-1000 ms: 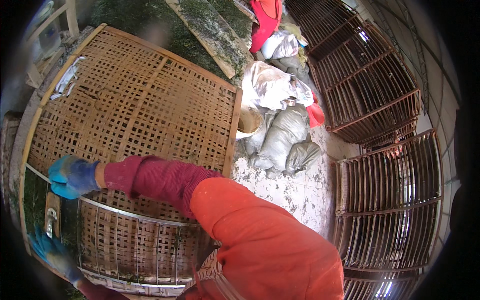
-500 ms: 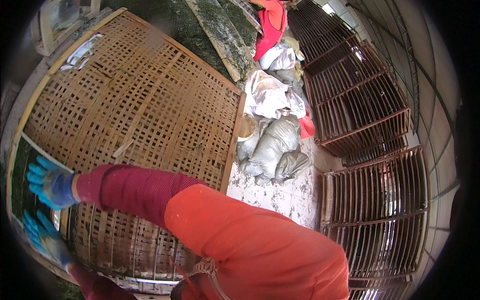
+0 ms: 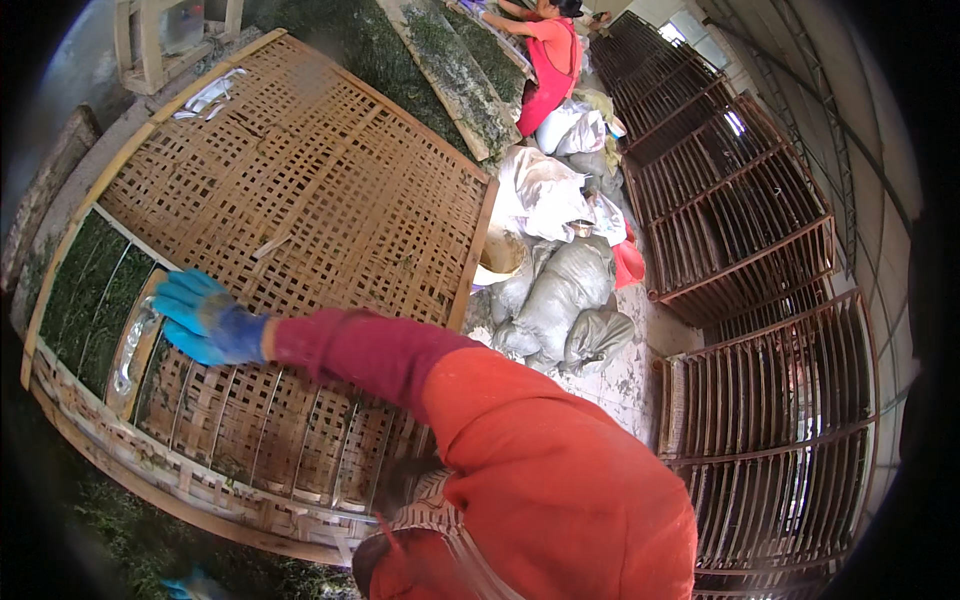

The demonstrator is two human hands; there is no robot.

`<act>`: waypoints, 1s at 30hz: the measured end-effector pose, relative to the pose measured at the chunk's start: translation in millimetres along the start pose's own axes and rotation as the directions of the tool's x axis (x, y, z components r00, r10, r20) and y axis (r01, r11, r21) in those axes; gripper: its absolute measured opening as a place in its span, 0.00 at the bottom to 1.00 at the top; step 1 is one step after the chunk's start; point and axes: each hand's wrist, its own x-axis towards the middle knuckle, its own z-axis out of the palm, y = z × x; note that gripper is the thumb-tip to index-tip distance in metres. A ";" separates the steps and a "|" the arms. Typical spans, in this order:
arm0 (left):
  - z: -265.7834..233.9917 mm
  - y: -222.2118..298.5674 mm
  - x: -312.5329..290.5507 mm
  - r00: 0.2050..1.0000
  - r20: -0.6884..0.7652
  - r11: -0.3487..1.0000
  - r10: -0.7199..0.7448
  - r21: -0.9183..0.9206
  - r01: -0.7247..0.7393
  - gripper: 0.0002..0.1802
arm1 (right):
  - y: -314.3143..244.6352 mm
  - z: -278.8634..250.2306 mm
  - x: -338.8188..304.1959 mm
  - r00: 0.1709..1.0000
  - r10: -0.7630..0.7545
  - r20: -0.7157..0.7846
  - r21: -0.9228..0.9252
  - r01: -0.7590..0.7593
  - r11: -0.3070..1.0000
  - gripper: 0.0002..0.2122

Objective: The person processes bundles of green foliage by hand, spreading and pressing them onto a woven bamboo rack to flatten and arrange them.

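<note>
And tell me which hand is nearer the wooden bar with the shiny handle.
Right. The right hand is beside the upper end of the wooden bar; the left hand is well below it, at the picture's bottom edge.

Workroom with a pale floor (image 3: 605,385) speckled with dark scraps, forming a narrow aisle right of centre. Tall brown racks (image 3: 725,190) line the right side, one behind another toward the far end — each a frame of thin, closely spaced slats, with bright light showing through some gaps. Beyond them, a pale wall (image 3: 880,205) bends overhead, crossed by dark metal ribs (image 3: 838,150). Near the top, a window (image 3: 690,25) glows white. Full sacks (image 3: 568,285), grey and white, crowd the aisle's left edge — a red container (image 3: 628,262) beside them. An upright wooden frame (image 3: 152,50) stands upper left.
</note>
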 end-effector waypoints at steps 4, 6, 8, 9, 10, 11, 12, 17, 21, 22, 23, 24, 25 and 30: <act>-14.5 -107.1 37.6 0.993 0.056 0.994 -0.108 -0.016 0.109 0.26 | -5.7 8.3 -47.3 0.960 -0.186 -0.210 -0.024 0.186 0.982 0.15; -24.1 -195.0 60.2 0.980 0.120 0.979 -0.160 -0.109 0.174 0.26 | -34.9 22.6 -40.5 0.926 -0.285 -0.247 -0.045 0.283 0.958 0.13; -32.0 -213.1 48.0 0.962 0.189 0.949 -0.198 -0.211 0.236 0.20 | -50.5 27.4 -48.5 0.976 -0.216 -0.028 0.239 0.216 0.947 0.10; -39.1 -144.9 14.1 0.956 0.226 0.940 -0.188 -0.241 0.242 0.15 | -47.6 31.0 -58.9 0.982 -0.166 0.089 0.391 0.119 0.913 0.12; -76.6 -45.3 -20.9 0.959 0.238 0.948 -0.157 -0.235 0.214 0.12 | -35.3 27.5 -74.9 0.982 -0.094 0.166 0.551 -0.013 0.835 0.15; -105.5 10.3 -25.6 0.986 0.113 0.909 -0.121 -0.386 0.156 0.14 | -50.1 21.7 -72.1 0.972 0.031 0.232 0.693 -0.188 0.696 0.19; -129.5 55.1 -29.8 0.999 0.004 0.813 -0.046 -0.581 0.040 0.18 | -59.4 11.7 -73.9 0.939 0.173 0.298 0.787 -0.344 0.512 0.24; -202.3 79.9 -23.1 0.988 -0.107 0.582 0.112 -0.798 -0.153 0.23 | -85.3 28.4 -64.2 0.977 0.083 0.199 0.565 -0.183 0.804 0.20; -224.2 67.3 -28.2 0.815 0.095 0.773 0.572 0.272 -0.574 0.21 | -144.3 73.0 -47.0 0.882 -0.029 0.471 0.646 -0.322 0.692 0.29; -228.0 85.2 -26.7 0.789 0.089 0.735 0.608 0.311 -0.602 0.20 | -169.2 79.1 -35.2 0.885 -0.146 0.441 0.613 -0.178 0.770 0.34; -239.5 100.6 -28.1 0.770 0.080 0.700 0.633 0.365 -0.614 0.19 | -193.8 89.2 -23.1 0.859 -0.224 0.460 0.615 -0.127 0.778 0.41; -239.5 122.3 -36.0 0.863 -0.123 0.864 0.490 -0.062 -0.499 0.19 | -214.0 98.8 -13.4 0.827 -0.281 0.487 0.607 -0.089 0.789 0.48; -239.6 130.7 -43.2 0.939 -0.238 0.800 0.249 -0.496 -0.338 0.23 | -234.6 110.0 -3.9 0.802 -0.347 0.486 0.585 -0.003 0.811 0.53; -264.8 159.5 -14.8 0.715 -0.341 0.604 0.610 -0.384 -0.699 0.21 | -268.1 217.1 25.3 0.738 -0.547 0.395 0.768 0.060 0.637 0.42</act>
